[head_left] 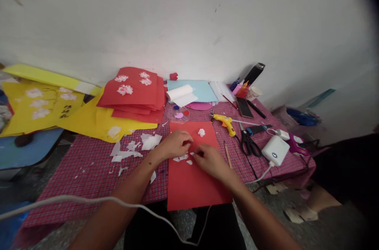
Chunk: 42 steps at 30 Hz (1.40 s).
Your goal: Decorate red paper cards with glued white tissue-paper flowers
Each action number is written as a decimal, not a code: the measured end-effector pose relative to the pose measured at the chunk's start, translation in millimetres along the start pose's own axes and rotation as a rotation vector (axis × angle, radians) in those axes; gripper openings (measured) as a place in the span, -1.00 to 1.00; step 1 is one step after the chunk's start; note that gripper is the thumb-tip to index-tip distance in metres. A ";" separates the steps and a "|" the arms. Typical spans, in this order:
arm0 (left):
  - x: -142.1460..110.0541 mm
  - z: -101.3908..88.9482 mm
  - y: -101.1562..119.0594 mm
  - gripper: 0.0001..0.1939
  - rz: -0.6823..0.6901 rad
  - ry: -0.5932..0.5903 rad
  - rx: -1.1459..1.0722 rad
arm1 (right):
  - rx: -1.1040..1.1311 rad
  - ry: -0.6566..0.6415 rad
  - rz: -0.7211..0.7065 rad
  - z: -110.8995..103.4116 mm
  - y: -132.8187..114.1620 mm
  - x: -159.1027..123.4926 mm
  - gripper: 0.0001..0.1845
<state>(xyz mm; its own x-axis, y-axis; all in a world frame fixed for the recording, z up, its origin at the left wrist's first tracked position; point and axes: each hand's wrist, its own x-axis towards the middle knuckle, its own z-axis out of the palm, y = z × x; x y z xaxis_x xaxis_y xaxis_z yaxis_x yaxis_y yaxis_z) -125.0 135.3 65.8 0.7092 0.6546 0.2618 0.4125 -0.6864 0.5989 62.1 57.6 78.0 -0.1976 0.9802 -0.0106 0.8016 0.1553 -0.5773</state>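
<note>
A red paper sheet (194, 185) lies on the checked tablecloth (89, 175) in front of me. My left hand (174, 144) and my right hand (209, 159) rest on its upper half, fingers curled and pinched over small white paper scraps (182, 158). What sits between the fingertips is too small to name. A small white paper flower (201, 132) lies near the sheet's top edge, just beyond my hands.
Torn white scraps (139, 145) lie left of the sheet. A stack of red sheets with flowers (133, 92) and yellow sheets (89, 120) lie behind. To the right are a yellow glue gun (225, 122), scissors (248, 143), a white charger (275, 150), a pencil (227, 154).
</note>
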 end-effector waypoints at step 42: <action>-1.2 4.4 -2.0 -0.82 0.014 -0.006 0.172 | -0.275 0.235 0.177 -12.1 28.2 32.8 -0.77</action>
<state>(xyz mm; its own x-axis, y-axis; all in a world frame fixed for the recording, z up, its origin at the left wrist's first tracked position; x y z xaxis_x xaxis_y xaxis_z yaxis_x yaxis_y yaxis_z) -124.1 134.6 61.1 0.7188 0.6433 0.2638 0.4944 -0.7396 0.4566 85.1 95.6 71.2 0.0663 0.9912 0.1147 0.9390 -0.0231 -0.3430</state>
